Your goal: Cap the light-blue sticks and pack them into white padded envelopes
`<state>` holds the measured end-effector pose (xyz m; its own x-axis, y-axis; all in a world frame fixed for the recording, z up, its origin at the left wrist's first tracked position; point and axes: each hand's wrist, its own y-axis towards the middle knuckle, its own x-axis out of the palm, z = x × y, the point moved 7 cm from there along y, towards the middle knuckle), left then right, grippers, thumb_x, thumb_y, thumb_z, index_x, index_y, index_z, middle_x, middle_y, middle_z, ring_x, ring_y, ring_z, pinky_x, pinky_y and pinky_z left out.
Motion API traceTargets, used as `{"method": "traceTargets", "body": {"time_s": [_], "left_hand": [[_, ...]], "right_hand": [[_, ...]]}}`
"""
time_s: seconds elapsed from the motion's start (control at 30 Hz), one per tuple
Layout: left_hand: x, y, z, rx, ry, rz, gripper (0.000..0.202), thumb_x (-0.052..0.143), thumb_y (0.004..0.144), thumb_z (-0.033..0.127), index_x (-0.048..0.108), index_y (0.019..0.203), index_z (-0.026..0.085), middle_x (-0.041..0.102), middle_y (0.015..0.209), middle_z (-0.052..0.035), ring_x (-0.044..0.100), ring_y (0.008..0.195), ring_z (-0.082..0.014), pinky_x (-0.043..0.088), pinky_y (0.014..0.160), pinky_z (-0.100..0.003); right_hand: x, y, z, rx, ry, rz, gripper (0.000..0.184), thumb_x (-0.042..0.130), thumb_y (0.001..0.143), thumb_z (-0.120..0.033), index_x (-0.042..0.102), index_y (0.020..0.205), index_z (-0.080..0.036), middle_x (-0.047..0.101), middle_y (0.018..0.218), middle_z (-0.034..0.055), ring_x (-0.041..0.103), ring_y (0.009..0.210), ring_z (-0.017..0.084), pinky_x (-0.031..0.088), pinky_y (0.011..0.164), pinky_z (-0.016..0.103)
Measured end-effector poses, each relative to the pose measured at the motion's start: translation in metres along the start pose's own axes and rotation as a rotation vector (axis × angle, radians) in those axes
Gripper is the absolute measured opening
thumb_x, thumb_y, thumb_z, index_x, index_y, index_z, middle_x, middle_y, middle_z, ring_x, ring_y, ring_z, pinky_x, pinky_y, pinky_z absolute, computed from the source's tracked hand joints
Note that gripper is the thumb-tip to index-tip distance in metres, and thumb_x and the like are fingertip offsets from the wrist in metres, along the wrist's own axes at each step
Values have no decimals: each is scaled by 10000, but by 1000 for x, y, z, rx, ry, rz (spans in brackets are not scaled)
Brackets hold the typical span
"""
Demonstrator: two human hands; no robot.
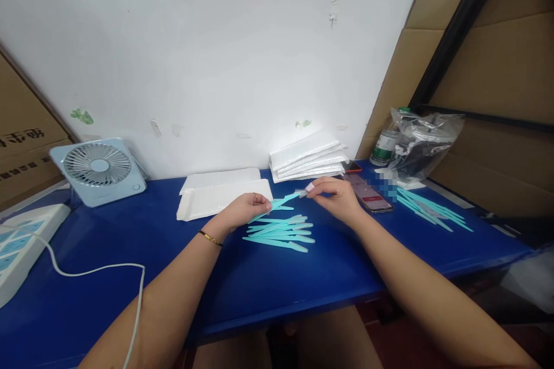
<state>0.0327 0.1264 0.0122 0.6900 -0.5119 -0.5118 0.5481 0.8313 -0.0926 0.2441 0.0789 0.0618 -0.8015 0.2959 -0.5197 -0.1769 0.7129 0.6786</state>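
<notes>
My left hand [242, 210] is closed around the handle of a turquoise eyebrow razor [287, 200], tilted up to the right above the table. At its blade end, my right hand [336, 197] pinches a small translucent cap [302, 192]; whether the cap is fully seated I cannot tell. Just below the hands, several more turquoise razors [281, 236] lie in a loose fan on the blue table [337, 277], their pale blade ends to the right. Part of another razor shows behind the held one.
White padded envelopes lie flat [208, 199] and in a stack [307, 155] by the wall. To the right are a phone [372, 196], more razors [433, 207], a bottle [383, 147] and a plastic bag [426, 147]. On the left stand a fan [99, 170] and a power strip [47, 230] with a white cable.
</notes>
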Motion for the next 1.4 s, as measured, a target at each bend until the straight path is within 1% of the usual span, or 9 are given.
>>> {"method": "traceTargets", "body": {"time_s": [0.17, 0.3, 0.4, 0.47, 0.57, 0.63, 0.87, 1.0, 1.4], "left_hand": [[5, -4, 6, 11, -59, -65, 443, 584, 715, 554, 619, 864, 139, 634, 830, -48, 556, 754, -151, 428, 705, -267], [9, -5, 10, 37, 64, -64, 395, 562, 737, 526, 627, 834, 149, 621, 743, -23, 535, 663, -136, 405, 613, -246], [9, -2, 8, 62, 301, 14, 349, 533, 763, 494, 646, 799, 166, 631, 729, -29, 553, 654, -156, 396, 572, -251], [7, 0, 8, 114, 468, 93, 294, 505, 797, 435, 659, 830, 187, 653, 811, -34, 580, 713, -173, 410, 595, -260], [5, 1, 12, 215, 669, 177, 243, 476, 834, 327, 670, 927, 213, 657, 986, -30, 592, 865, -187, 438, 709, -274], [7, 1, 14, 260, 782, 183, 251, 464, 854, 294, 677, 964, 222, 654, 1028, -27, 577, 929, -195, 439, 770, -287], [21, -1, 24, 319, 1044, 151, 314, 421, 902, 337, 705, 878, 205, 646, 950, -61, 566, 889, -204, 429, 750, -305], [28, -4, 29, 304, 1068, 126, 320, 432, 897, 362, 690, 983, 194, 635, 977, -70, 567, 899, -210, 424, 753, -314], [49, -8, 39, 350, 1012, 92, 419, 354, 920, 456, 672, 973, 189, 617, 963, -82, 508, 977, -243, 406, 785, -365]], "right_hand": [[12, -2, -12, -23, 43, -78, 165, 578, 752, -179, 705, 665, -238, 701, 818, 36, 657, 786, 175, 520, 726, 296], [16, -1, -9, -58, 35, -180, 181, 557, 766, -149, 712, 723, -233, 691, 894, 37, 654, 837, 169, 509, 762, 283], [3, 2, 23, -2, -120, -138, 218, 535, 753, -103, 712, 802, -218, 653, 1014, 54, 623, 933, 189, 482, 827, 308], [-6, 2, 53, 105, -248, -109, 233, 526, 748, -94, 710, 831, -209, 655, 967, 56, 619, 890, 192, 480, 805, 319], [-2, -3, 86, 242, -335, -235, 208, 590, 734, -149, 716, 891, -202, 671, 939, 57, 622, 818, 189, 481, 766, 309], [4, -7, 92, 312, -316, -322, 160, 618, 727, -181, 729, 840, -199, 693, 886, 48, 629, 779, 182, 478, 733, 285], [32, -14, 65, 410, -76, -475, 135, 690, 678, -275, 737, 765, -184, 696, 702, 22, 602, 620, 141, 421, 555, 225], [40, -12, 55, 441, -107, -468, 139, 700, 668, -285, 737, 726, -164, 634, 586, 8, 527, 522, 108, 361, 491, 214], [46, -11, 48, 394, -94, -464, 113, 696, 681, -276, 719, 677, -165, 563, 522, -18, 459, 470, 86, 309, 461, 210]]}}
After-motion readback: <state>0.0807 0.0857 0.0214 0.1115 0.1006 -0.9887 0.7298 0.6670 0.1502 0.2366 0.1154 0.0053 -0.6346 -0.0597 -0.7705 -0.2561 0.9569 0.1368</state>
